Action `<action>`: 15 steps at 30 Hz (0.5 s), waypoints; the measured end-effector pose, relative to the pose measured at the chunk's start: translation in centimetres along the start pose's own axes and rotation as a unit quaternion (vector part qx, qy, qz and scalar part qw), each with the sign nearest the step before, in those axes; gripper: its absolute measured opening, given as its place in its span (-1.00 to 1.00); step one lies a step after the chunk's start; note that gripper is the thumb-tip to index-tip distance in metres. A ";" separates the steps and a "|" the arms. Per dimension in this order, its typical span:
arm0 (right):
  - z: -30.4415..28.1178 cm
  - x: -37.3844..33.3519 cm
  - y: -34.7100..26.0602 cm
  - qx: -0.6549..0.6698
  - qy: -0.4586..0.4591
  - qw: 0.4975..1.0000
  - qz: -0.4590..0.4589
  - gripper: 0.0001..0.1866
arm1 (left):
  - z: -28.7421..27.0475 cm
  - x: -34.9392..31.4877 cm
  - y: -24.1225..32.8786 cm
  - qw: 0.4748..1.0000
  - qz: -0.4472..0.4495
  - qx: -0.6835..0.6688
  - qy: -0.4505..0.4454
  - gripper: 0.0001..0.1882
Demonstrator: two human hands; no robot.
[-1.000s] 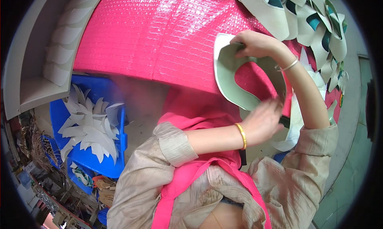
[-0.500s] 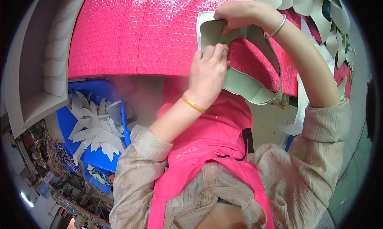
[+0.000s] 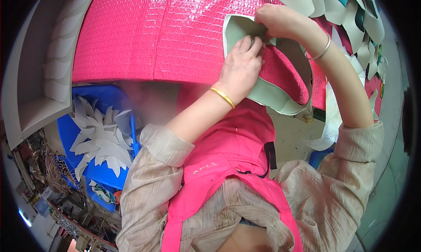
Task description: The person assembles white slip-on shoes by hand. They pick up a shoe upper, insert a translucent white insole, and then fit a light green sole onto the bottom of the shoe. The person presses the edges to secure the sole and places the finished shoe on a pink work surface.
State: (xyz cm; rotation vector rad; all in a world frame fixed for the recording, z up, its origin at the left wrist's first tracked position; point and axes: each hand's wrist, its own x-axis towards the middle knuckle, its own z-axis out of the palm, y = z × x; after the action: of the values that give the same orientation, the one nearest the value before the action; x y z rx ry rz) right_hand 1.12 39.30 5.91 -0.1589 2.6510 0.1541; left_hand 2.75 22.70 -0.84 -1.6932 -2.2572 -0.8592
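Observation:
A pale green and white shoe upper (image 3: 272,94), bent into an open loop, lies at the near edge of the bright pink textured table cover (image 3: 118,41). My left hand (image 3: 241,70) presses on its left part with fingers curled together, a gold bangle at the wrist. At its far edge my right hand (image 3: 279,22) is closed around the material, its fingertips partly hidden; a silver bangle circles that wrist. Pink cover shows through the loop's opening. What lies under the left fingertips cannot be seen.
A blue bin (image 3: 103,177) holding several white curved cut pieces (image 3: 105,142) stands at the left, below a grey shelf (image 3: 33,118) with more pieces stacked along it. Several white and green uppers (image 3: 351,19) hang over each other at the far right. A pink apron (image 3: 228,142) covers my front.
Both hands have shifted slightly right, the left one also a little farther away. The shoe upper has moved right with them, and my right hand has closed more tightly at its far edge.

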 end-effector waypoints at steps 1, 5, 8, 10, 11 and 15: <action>0.2 -0.1 -0.1 -0.089 0.022 0.996 0.016 -0.67 | 0.0 0.3 -0.2 1.000 -0.003 -0.014 -0.008 -0.70; -0.9 -1.1 0.0 -0.089 -0.070 0.994 0.008 -0.65 | 0.0 1.3 0.2 0.998 0.005 0.029 -0.051 -0.71; -0.3 -1.5 0.0 -0.080 -0.053 0.995 0.005 -0.71 | 0.0 1.3 -0.2 0.998 0.016 0.034 -0.053 -0.73; 1.7 -2.1 1.2 -0.070 0.042 0.996 -0.045 -0.81 | -0.3 1.4 -0.5 0.998 0.003 -0.004 -0.058 -0.74; 1.0 -2.2 0.9 -0.062 -0.002 0.997 -0.045 -0.80 | -0.4 1.5 -0.8 0.998 -0.005 -0.018 -0.060 -0.74; 0.7 -2.6 0.8 -0.049 0.047 0.996 -0.053 -0.77 | -0.5 1.6 -1.2 0.997 -0.017 -0.021 -0.068 -0.76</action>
State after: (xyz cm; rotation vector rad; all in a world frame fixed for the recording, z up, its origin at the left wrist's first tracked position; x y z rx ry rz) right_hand 3.59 40.43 6.59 -0.3462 2.7224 0.2465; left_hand 1.05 23.57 -0.05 -1.7876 -2.3779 -0.8266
